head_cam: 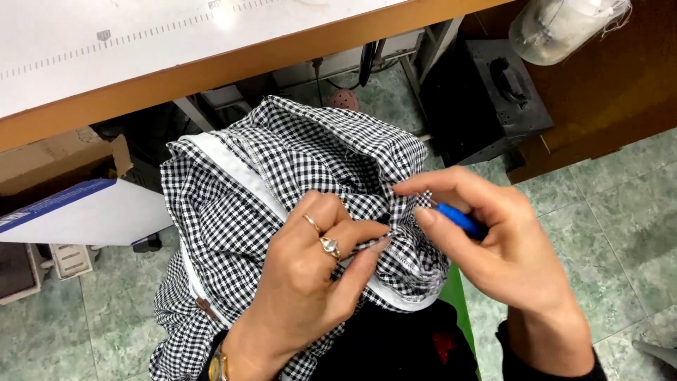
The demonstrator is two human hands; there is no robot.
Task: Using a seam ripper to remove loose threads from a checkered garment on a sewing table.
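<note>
Two rings (pixel 322 236), gold wristwatch (pixel 218 366), dark sleeve (pixel 525 356)

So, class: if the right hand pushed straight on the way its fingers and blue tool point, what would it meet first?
Most likely the checked fabric bunched at the right hand, then the left hand fingertips pinching it; depth is unclear.

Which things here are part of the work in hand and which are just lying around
In use: checked fabric, blue-handled tool, left hand pinching the fabric, right hand holding the tool.

Lying about: cardboard box, work table, black machine part, green floor.
</note>
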